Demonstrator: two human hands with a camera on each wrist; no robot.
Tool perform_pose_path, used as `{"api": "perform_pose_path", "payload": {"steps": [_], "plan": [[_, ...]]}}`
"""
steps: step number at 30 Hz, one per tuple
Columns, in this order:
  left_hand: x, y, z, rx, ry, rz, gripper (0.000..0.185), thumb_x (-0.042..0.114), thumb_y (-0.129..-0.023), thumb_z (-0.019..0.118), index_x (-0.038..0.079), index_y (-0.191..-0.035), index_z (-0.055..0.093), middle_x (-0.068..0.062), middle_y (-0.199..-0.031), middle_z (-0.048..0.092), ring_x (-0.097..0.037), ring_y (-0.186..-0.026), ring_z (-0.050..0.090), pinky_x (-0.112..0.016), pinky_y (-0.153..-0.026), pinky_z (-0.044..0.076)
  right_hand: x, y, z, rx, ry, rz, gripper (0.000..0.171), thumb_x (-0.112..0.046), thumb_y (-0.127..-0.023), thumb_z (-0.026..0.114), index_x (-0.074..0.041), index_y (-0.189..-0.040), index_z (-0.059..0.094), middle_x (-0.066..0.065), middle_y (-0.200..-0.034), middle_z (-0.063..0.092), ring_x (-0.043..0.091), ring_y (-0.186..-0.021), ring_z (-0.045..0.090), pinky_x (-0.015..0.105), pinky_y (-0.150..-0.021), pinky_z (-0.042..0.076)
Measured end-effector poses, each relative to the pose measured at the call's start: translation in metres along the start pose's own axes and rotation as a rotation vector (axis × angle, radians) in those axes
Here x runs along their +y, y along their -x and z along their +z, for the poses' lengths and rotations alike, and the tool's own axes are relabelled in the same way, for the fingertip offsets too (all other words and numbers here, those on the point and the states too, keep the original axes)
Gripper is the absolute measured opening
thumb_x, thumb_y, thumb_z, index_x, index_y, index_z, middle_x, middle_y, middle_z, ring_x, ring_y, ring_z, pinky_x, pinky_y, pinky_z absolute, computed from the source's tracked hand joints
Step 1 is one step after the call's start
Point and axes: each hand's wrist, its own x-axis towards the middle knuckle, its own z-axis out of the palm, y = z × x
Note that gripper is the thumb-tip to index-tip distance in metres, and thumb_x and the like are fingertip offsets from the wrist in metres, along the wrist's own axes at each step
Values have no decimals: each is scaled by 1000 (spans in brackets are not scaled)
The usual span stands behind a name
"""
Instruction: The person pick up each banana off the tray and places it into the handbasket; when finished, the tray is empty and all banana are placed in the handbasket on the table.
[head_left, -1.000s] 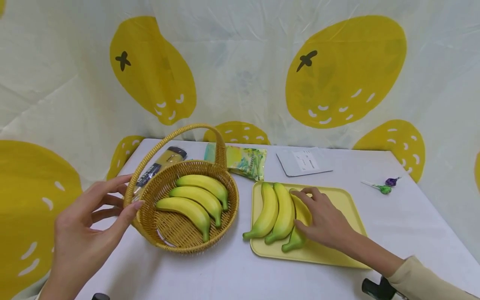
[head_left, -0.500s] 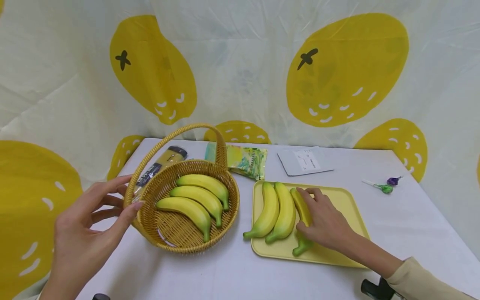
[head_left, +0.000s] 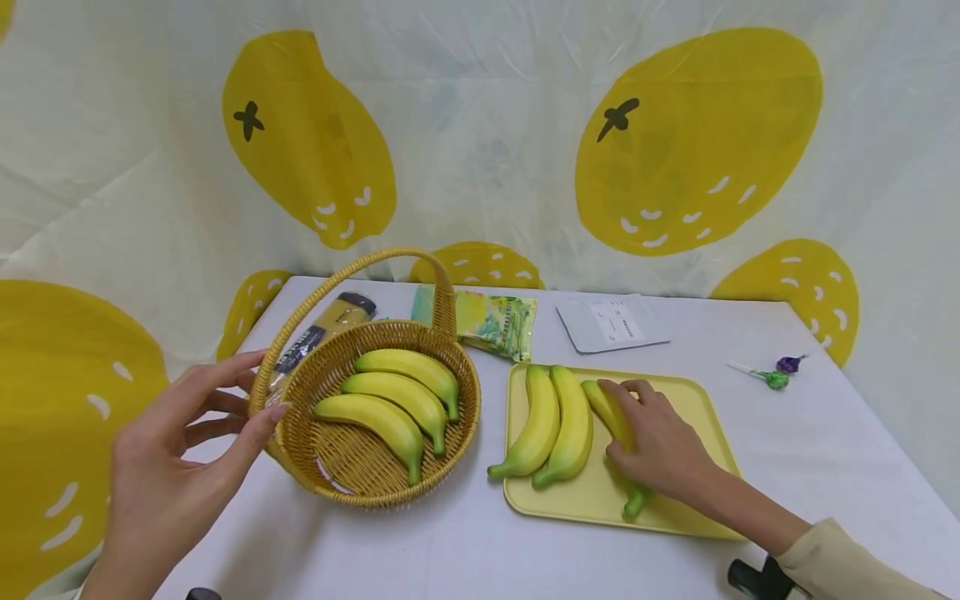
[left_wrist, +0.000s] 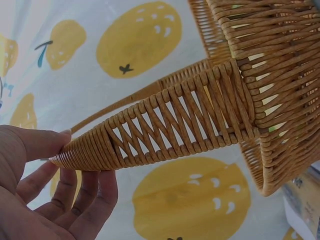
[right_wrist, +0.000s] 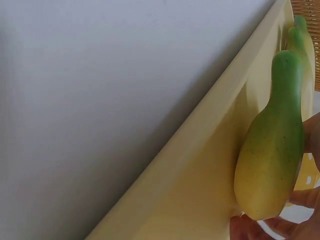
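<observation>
My left hand (head_left: 180,450) pinches the handle (left_wrist: 165,125) of a round wicker basket (head_left: 375,496) between thumb and fingers. Three bananas (head_left: 393,400) lie side by side inside that basket. To the right, my right hand (head_left: 663,437) grips a banana (right_wrist: 272,150) by its middle, over the yellow tray (head_left: 697,400). Its green end points toward the near rim in the head view; whether it touches the tray is unclear. Two more bananas (head_left: 555,433) lie close together along the tray's left side.
Behind the basket lie a yellow-and-dark packet (head_left: 330,325) and a green-yellow packet (head_left: 495,321). A flat grey pouch with a label (head_left: 615,325) sits beyond the tray. Two lollipops, a green one (head_left: 776,380) and a purple one (head_left: 789,364), lie at the right.
My right hand has shifted slightly right with the banana, which now stands apart from the two at the tray's left. The left hand and basket have stayed in place.
</observation>
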Motion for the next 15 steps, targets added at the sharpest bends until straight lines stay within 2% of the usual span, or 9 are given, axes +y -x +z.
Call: {"api": "perform_pose_path", "payload": {"steps": [5,15], "plan": [[1,0,-1,-7,-13,-21,66,-21,-75,85,3,-135,71,-9,-104,67,-10,-83,67,-14,-80,59,6,-1,3,19,5,-29,77,-7,-79,75,-13,-153,52,16,-131,55,35,-106,58,39,-56,52],[-4,1,1,11,14,24,66,-23,-73,84,0,-134,71,-10,-105,68,-11,-83,67,-13,-79,59,14,-3,2,40,12,-30,73,-6,-81,74,-13,-151,55,18,-128,57,37,-105,60,52,-67,58]]}}
